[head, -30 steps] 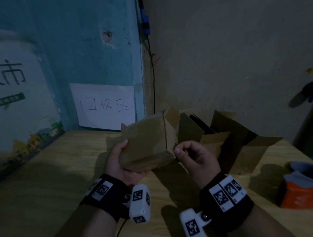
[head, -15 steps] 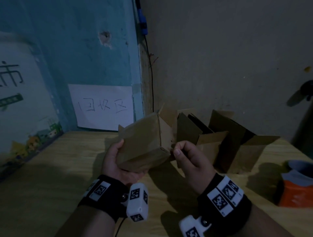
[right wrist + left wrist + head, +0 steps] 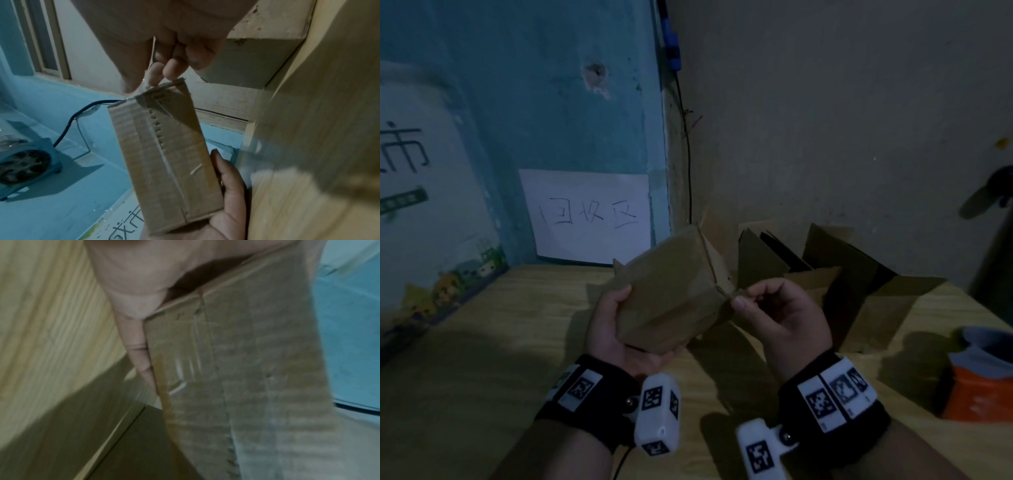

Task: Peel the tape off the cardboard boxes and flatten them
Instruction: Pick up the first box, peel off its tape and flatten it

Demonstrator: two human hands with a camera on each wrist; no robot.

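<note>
My left hand [image 3: 616, 329] cradles small brown cardboard box [image 3: 671, 294]; right hand [image 3: 774, 308] pinches clear tape strip [image 3: 147, 81] at corner. Box light, crushable; tape thin, tears — I'd grip near seam.

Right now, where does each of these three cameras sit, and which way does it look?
Head: worn on the head, looking down at the wooden table; both wrists, left hand and right hand show.
Left wrist: looks along the left hand's fingers under the cardboard box.
Right wrist: looks along the right hand's fingers pinching the tape; the left hand shows below.
All three share the box.
</note>
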